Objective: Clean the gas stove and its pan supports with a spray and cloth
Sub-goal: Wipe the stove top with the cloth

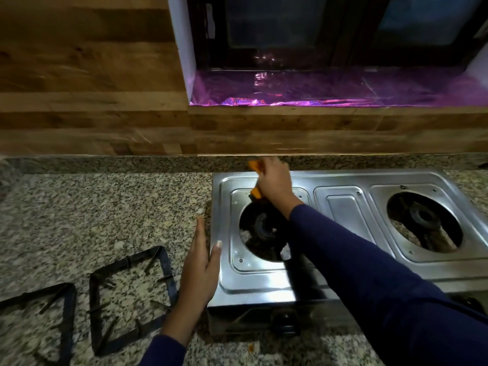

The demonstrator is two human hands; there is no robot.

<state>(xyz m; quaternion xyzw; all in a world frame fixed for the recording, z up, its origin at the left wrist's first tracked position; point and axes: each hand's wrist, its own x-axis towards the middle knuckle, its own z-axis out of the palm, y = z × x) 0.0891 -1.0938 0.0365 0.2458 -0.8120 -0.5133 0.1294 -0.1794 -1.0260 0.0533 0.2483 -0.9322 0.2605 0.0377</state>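
Observation:
A two-burner steel gas stove (340, 207) sits on a speckled granite counter (92, 212), its pan supports taken off. Both black square pan supports lie on the counter to its left, one nearer the stove (165, 270) and one at the far left (66, 313). My right hand (274, 183) is closed around an orange-handled tool (255, 192), likely a brush, whose dark end touches the back rim of the left burner opening (264, 231). My left hand (200, 270) lies flat against the stove's left edge, fingers straight, thumb resting on the steel top. No spray bottle or cloth shows.
The right burner opening (425, 223) is uncovered. A control knob (286, 323) sits on the stove's front face. Behind the counter rises a wood-patterned wall (87, 101), and a window sill lined with purple foil (330, 88) lies above the stove.

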